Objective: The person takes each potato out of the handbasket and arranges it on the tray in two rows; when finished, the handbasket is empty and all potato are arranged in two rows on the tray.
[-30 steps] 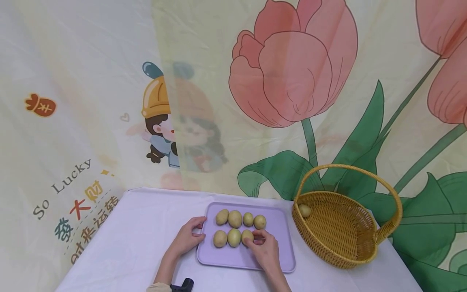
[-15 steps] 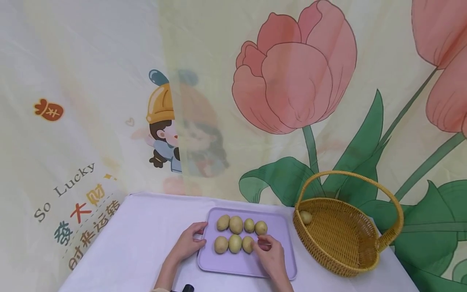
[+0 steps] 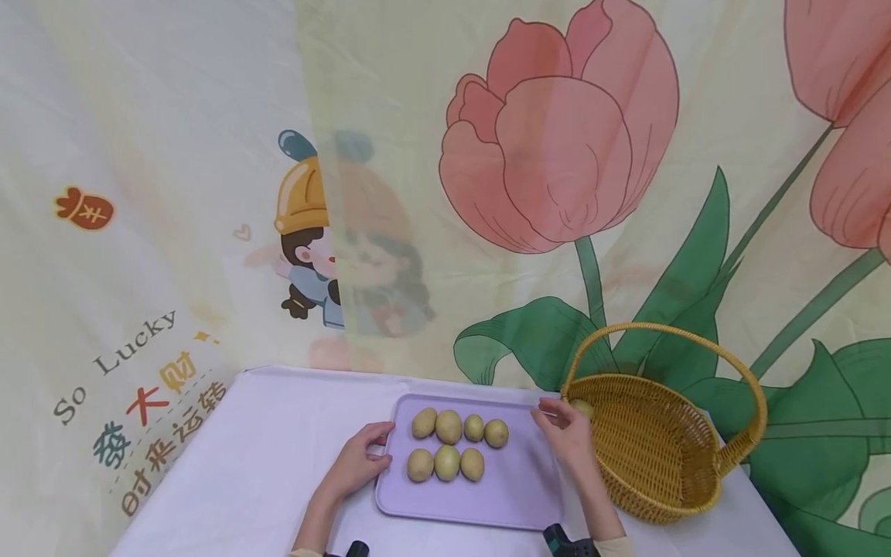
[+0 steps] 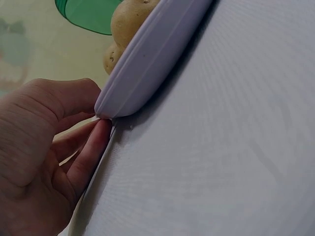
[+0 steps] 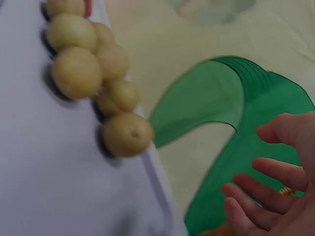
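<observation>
My left hand [image 3: 358, 462] is at the left edge of a light purple tray [image 3: 515, 495], its thumb and fingertips touching the rim. In the left wrist view those fingertips [image 4: 102, 129] meet the tray's corner. Two rows of potatoes lie on the tray: a back row with a round potato [image 3: 496, 433] at its right end, and a front row ending in another potato [image 3: 472, 465]. My right hand [image 3: 572, 439] hovers between the tray's right edge and a wicker basket [image 3: 657, 507], holding nothing. Its fingers [image 5: 268, 189] are spread in the right wrist view.
The basket has a tall arched handle [image 3: 661, 326] and holds one potato [image 3: 582, 407], partly hidden by my right hand. A white cloth [image 3: 292, 418] covers the table. Behind it hangs a curtain [image 3: 390, 93] printed with tulips.
My right hand has let go of the front row's right potato and moved right and back, toward the basket. My left hand stays at the tray's edge.
</observation>
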Available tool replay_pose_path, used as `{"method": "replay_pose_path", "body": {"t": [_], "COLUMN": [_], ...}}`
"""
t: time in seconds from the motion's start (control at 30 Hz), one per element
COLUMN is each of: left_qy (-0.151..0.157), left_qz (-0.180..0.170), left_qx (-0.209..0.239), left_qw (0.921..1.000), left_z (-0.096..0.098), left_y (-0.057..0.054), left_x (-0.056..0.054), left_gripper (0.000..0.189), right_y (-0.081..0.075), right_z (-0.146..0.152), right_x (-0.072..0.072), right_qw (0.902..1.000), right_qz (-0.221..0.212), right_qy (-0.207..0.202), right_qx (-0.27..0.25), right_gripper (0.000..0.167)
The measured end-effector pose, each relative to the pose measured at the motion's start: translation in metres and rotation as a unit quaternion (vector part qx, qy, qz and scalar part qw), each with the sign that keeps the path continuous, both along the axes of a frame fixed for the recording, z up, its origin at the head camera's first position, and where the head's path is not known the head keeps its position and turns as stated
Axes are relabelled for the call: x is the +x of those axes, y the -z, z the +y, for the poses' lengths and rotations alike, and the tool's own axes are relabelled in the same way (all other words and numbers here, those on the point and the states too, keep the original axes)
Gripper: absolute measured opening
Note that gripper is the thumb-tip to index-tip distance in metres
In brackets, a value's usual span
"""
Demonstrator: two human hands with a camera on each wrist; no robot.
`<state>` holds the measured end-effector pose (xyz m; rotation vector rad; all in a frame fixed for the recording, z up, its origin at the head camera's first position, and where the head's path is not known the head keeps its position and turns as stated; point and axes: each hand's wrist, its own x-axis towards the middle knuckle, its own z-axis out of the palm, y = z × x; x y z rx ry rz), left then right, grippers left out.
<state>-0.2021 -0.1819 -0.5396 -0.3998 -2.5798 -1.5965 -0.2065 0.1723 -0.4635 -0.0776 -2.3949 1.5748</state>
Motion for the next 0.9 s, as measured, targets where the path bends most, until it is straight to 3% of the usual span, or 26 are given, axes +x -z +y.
{"method": "replay_pose_path", "body": {"t": [0.13, 0.27, 0.57, 0.9], "left_qy": [0.006, 0.006, 0.006, 0.003], "left_qz": [0.003, 0.005, 0.003, 0.007], "left_qx": [0.000, 0.001, 0.001, -0.003], "left_qw": [1.0000, 1.0000, 1.0000, 1.0000], "left_z": [0.002, 0.002, -0.001, -0.001], "left_y": [0.001, 0.001, 0.000, 0.001], "left_x": [-0.002, -0.002, 0.000, 0.001], "left_gripper": [0.055, 0.054, 0.054, 0.054], "right_y": [-0.015, -0.018, -0.008, 0.002], "right_z": [0.031, 0.056, 0.081, 0.084], "right_x": [-0.009, -0.021, -0.044, -0.054], "right_qw": [0.9993, 0.9978, 0.9901, 0.9856], "right_qz": [-0.016, -0.030, -0.073, -0.119], "right_qy": [0.025, 0.041, 0.041, -0.011], "right_qx": [0.022, 0.042, 0.112, 0.119], "right_gripper": [0.030, 0.031, 0.039, 0.045]}}
